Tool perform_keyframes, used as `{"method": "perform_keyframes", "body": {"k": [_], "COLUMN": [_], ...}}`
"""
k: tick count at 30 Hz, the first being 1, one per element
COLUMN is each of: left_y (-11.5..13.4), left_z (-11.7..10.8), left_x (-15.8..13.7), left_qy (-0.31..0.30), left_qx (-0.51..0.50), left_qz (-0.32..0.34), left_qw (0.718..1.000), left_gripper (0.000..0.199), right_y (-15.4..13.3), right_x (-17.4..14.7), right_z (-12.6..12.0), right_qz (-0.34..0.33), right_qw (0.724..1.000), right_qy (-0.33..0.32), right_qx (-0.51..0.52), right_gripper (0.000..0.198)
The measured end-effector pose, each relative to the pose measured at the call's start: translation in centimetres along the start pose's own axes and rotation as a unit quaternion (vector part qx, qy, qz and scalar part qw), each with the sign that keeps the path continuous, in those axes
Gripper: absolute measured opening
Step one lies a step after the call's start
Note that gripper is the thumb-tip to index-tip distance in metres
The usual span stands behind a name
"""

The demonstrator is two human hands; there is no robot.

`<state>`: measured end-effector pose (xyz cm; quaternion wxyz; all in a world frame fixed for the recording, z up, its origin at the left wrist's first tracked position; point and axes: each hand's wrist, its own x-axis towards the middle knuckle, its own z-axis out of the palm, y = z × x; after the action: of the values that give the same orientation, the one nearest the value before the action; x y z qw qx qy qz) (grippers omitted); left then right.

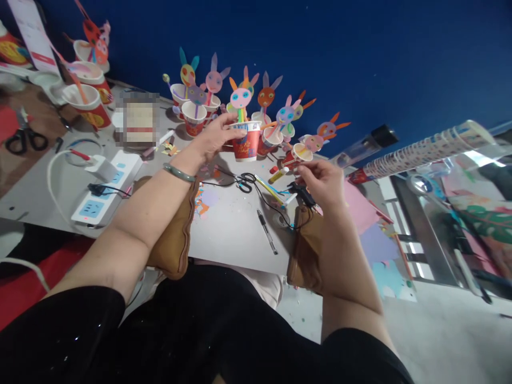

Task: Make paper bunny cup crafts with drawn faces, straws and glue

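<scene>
My left hand (218,137) is closed around the rim of a red and white paper cup (247,149), holding it upright. A pink paper rabbit head (241,98) with orange ears stands above this cup, over rainbow-coloured strips. Further right, the fingers of my right hand (322,178) are bent together. Whatever they may pinch is too small to make out. Just beyond them stands another red paper cup (296,154) with a rabbit head. A yellow tube with a white cap (279,175) lies left of those fingertips, and a black corded tool (303,194) lies below them.
Several rabbit cups line the blue wall (320,48). Black-handled scissors (245,183) and a pen (266,232) lie mid-table. A power strip (106,186) sits at left. Brown cushions (170,234) lie at the front edge. A long stack of paper cups (424,152) slants at right.
</scene>
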<state>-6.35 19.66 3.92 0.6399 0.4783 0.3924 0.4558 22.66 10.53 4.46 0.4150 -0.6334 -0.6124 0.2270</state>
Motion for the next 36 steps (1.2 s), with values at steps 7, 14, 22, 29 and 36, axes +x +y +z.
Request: {"method": "perform_keyframes", "body": {"k": [7,14,22,29,36], "left_y": [-0.7,-0.6,-0.4,-0.3,0.0], "left_z": [0.0,-0.1,-1.0,-0.5,-0.1], "left_x": [0.0,0.0,0.8,0.4,0.3], "left_qy": [-0.003,-0.031,0.013,0.009,0.002], "left_qx": [0.015,-0.023,-0.065,-0.08,-0.092], "left_qz": [0.029,0.048,0.068,0.045,0.035], "left_qw": [0.999,0.998,0.996,0.996,0.995], "left_gripper": [0.062,0.039,0.033,0.015,0.008], "right_y": [5.4,5.0,0.6,-1.6,-2.6], "right_x": [-3.4,-6.7,-8.8,-7.0,-10.1], "right_z": [-4.9,-5.2,0.9,5.1,4.4], "right_qz": [0.081,0.065,-0.069,-0.136,-0.129], "right_qw": [0.981,0.947,0.93,0.872,0.856], "right_qy": [-0.011,-0.052,-0.211,-0.25,-0.291], "right_qx": [-0.178,-0.311,-0.293,-0.399,-0.408], "right_gripper": [0.02,0.022,0.023,0.026,0.026]}}
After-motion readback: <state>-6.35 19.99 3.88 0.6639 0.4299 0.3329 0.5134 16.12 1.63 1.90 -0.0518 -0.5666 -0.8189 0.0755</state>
